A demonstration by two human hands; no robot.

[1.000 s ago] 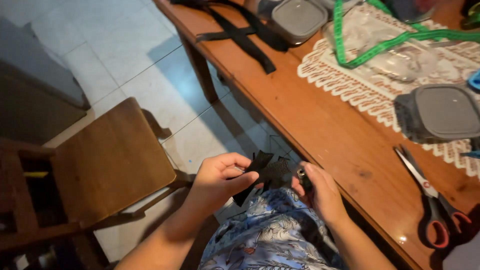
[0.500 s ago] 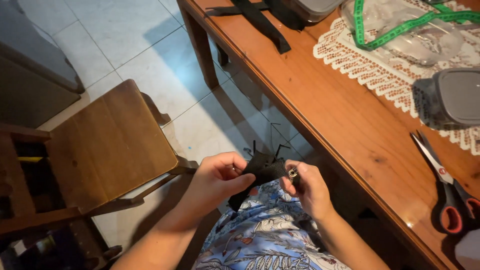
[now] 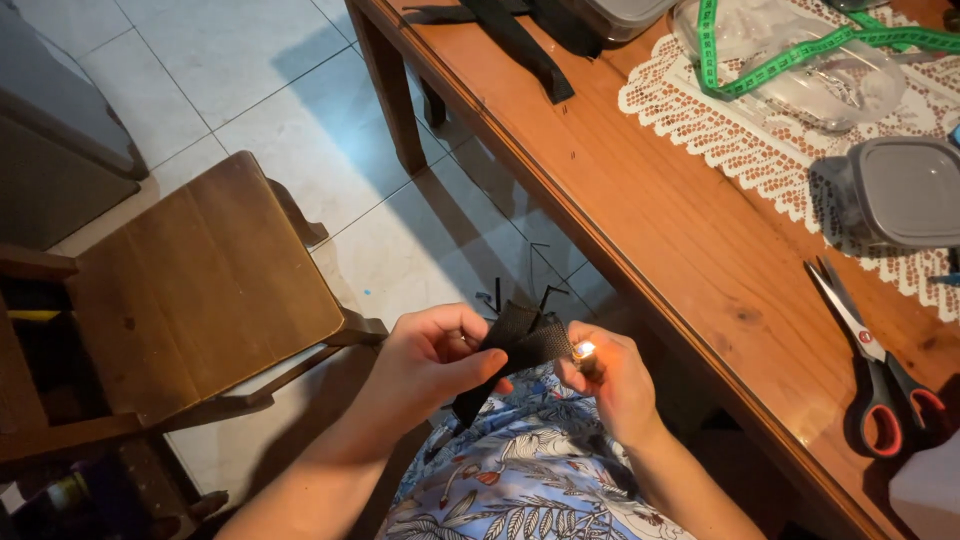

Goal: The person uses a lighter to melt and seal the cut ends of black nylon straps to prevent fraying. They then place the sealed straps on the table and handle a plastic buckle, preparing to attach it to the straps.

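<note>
Pale floor tiles [image 3: 250, 90] spread under a wooden desk [image 3: 640, 240] that runs along the right side of the view, and a wooden chair [image 3: 190, 300] stands on the left. Over a lap covered in blue leaf-patterned fabric [image 3: 530, 490], the left hand [image 3: 435, 365] is closed around a folded piece of black webbing strap [image 3: 515, 345], thumb and fingers pinching it near its upper end, while the rest of the strap hangs down toward the lap. The right hand [image 3: 615, 375] is curled shut around a small lighter [image 3: 590, 362], whose flame [image 3: 584, 350] burns right at the cut end of the strap. On the desk lie more black straps [image 3: 520, 40] at the far edge, a white lace doily [image 3: 760, 150] bearing a clear plastic container [image 3: 790, 60] draped with a green measuring tape [image 3: 780, 70], a grey lidded box [image 3: 900, 190], and scissors with red and black handles [image 3: 870, 365] near the right edge, well apart from both hands.
</note>
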